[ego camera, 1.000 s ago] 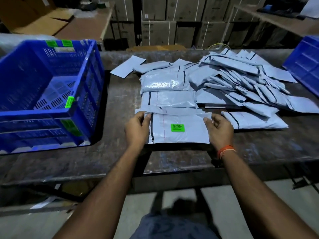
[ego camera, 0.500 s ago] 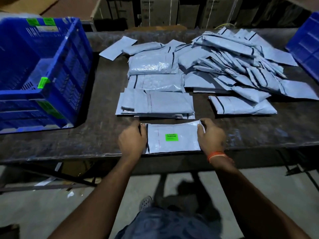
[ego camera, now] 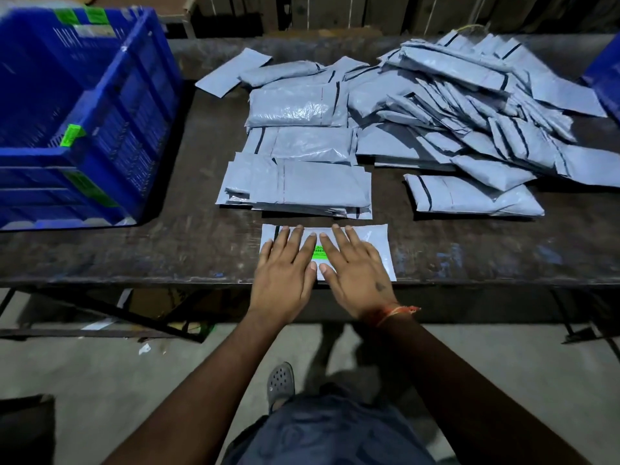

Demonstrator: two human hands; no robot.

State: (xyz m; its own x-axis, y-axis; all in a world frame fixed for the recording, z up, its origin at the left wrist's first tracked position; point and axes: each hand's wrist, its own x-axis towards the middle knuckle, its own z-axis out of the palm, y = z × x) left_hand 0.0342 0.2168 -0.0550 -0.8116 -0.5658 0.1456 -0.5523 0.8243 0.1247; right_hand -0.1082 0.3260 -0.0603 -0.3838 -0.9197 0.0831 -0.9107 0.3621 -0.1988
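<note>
A grey plastic mailer packet (ego camera: 377, 246) with a green label (ego camera: 318, 255) lies flat at the front edge of the dark table (ego camera: 134, 256). My left hand (ego camera: 285, 266) presses on its left half with straight, spread fingers. My right hand (ego camera: 352, 266) lies flat on the middle of the packet, its fingers straight too, thumb beside my left thumb. An orange thread band circles my right wrist. Most of the packet and part of the label are hidden under the hands.
Just behind the packet sits a stack of grey packets (ego camera: 302, 186), with more packets behind it and a big loose heap (ego camera: 469, 105) to the right. A blue plastic crate (ego camera: 110, 122) stands at the table's left; another blue crate's edge (ego camera: 604, 78) shows far right.
Both hands let go of the packet's side edges and moved inward onto its top, now pressing it flat. The packet was earlier pulled off the stack toward the front edge.
</note>
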